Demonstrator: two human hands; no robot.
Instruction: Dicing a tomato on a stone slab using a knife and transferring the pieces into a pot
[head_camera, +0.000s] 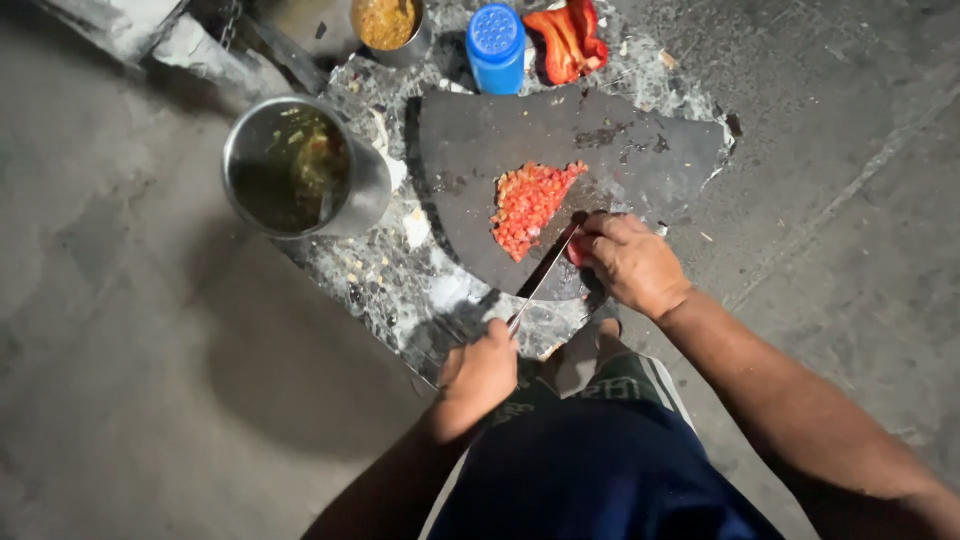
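Nearest the camera, the left hand had its fingers clamped on the handle of a knife, whose long axis ran diagonally, tip pointing up and right toward the right hand. Further left stood a steel pot on the stone slab. Diced red pieces lay heaped on the dark cutting board, just left of the blade. The right hand's fingers were curled together, pinning a red piece beside the blade.
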